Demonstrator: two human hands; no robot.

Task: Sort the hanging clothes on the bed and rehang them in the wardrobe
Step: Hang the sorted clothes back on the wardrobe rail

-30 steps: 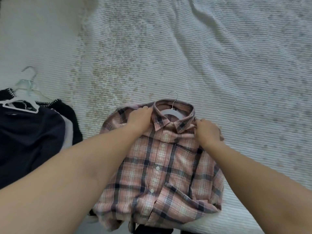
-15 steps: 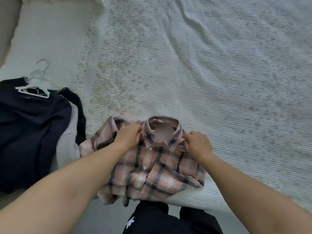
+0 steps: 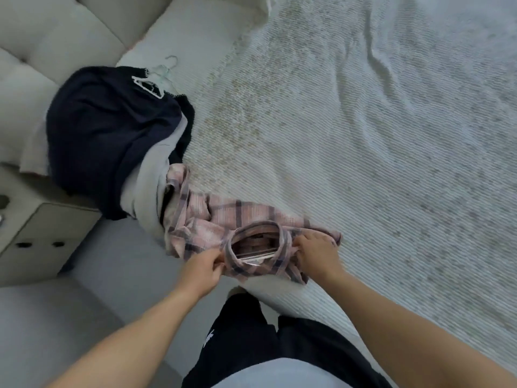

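The pale hanger inside the pink plaid shirt is mostly covered by its collar. The grey bedside cabinet is cut by the left edge. Motion blur softens everything.

The shirt lies at the near edge of the bed; left hand and right hand flank its collar; the clothes pile lies left; a cabinet stands beyond that

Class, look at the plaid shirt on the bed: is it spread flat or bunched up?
Bunched up. The plaid shirt lies crumpled at the bed edge, both hands gripping its collar.
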